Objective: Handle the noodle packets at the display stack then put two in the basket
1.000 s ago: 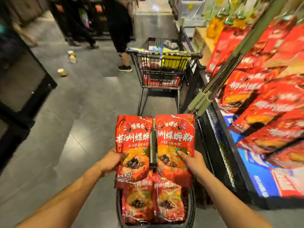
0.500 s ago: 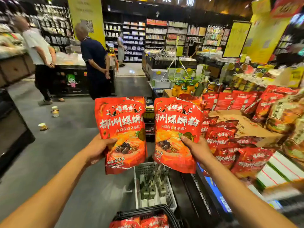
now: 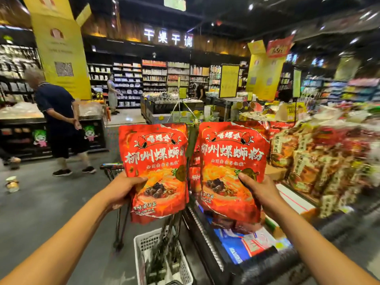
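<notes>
The left hand (image 3: 123,187) and right hand (image 3: 260,190) each pinch one red noodle pouch, left pouch (image 3: 156,161) and right pouch (image 3: 230,161), upright at chest height, side by side. The pouches look soft, light and crinkly; the grip near the lower edge seems best.

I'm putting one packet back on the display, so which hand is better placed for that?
Probably the right hand. Its red packet is held up right beside the display of packets on that side. The left hand holds its packet over the aisle floor, farther from it.
</notes>
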